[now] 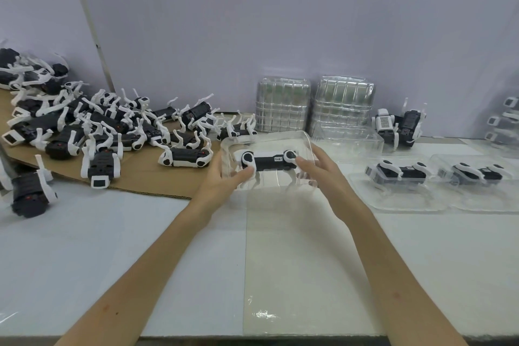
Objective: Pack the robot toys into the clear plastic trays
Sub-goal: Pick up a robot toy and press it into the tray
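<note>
Worktop (280,247): carries a heap of loose toys (112,126) at left, on cardboard, and packed trays (407,196) at right.

Clear tray (266,137): raised off the surface at centre and tilted toward the camera.

Robot toy (268,163): lies lengthwise inside this tray, legs pointing down.

Left hand (222,182) and right hand (323,174): each grasps one tray end, thumb pressing a shoulder of the toy.

Recommendation: press both thumbs evenly on the body, not the thin legs. Support the flexible tray from behind. Confirm the legs sit in their moulded pockets.
</note>
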Demonstrator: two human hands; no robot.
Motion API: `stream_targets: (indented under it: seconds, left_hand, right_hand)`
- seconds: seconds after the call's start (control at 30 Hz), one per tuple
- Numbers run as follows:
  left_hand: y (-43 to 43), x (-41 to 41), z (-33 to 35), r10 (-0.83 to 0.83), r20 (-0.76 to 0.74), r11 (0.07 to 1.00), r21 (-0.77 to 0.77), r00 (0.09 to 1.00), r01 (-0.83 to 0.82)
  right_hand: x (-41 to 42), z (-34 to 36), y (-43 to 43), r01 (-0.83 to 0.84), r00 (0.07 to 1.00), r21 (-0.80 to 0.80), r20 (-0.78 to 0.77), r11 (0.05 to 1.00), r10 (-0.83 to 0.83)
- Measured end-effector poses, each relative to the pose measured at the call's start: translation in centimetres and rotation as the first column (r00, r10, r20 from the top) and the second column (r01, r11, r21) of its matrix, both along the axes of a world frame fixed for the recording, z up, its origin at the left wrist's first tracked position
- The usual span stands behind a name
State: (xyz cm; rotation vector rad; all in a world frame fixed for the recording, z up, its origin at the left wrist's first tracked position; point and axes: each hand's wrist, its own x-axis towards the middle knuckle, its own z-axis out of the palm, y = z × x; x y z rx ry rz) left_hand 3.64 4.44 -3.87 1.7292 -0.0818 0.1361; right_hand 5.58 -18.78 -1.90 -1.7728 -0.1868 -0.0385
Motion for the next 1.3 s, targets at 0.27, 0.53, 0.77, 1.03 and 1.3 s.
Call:
stream_targets:
  seconds: [0.27,0.53,0.77,1.03,1.3]
  left_hand:
    - [0.0,0.2,-0.2,0.052,-0.048,0.998,-0.029,0.997,-0.054]
    - [0.0,0.4,-0.4,0.103,0.007,0.995,-0.011,0.995,-0.103]
    - [0.1,0.7,-0.8,0.192,0.022,0.981,0.022,0.981,-0.192]
    - [0.1,0.4,-0.6,0.223,0.019,0.974,0.025,0.975,-0.224]
    - [0.0,1.0,-1.0,0.135,-0.065,0.987,-0.084,0.989,-0.14]
  right_hand:
    - [0.0,0.0,0.0,0.028,0.997,0.031,0.067,0.999,-0.03]
    - [0.3,-0.4,0.3,0.097,0.99,0.019,0.102,0.995,-0.098]
    - [0.5,-0.8,0.5,0.139,0.988,-0.006,0.07,0.99,-0.139]
    - [0.6,-0.9,0.7,0.192,0.981,-0.057,0.043,0.98,-0.189]
    - [1.3,-1.5,-0.2,0.256,0.946,-0.069,-0.189,0.964,-0.265]
